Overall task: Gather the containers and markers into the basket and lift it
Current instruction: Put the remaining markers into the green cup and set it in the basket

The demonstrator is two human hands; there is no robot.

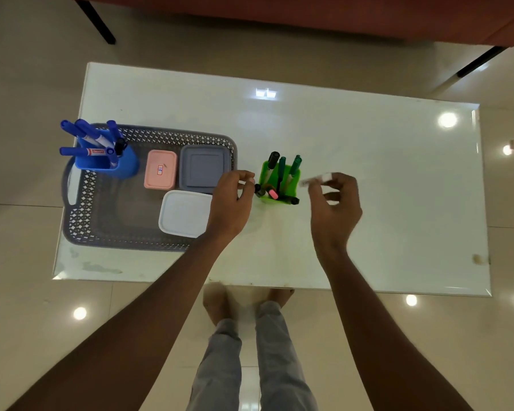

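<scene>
Basket (80, 203) of grey lattice sits at the left end of the white table (368, 232). Inside, a blue holder (125, 164) of blue markers (92, 137) stands in the far left corner. Next come a pink container (160, 170), a grey container (204, 170) and a white container (184, 215). The left hand (230, 200) hovers over the basket's right rim, fingers curled; I cannot tell whether it grips anything. Just beside it stands a green holder (295, 180) with dark markers (281, 170). To its right, the right hand (334, 206) pinches a blurred white marker (318, 180).
</scene>
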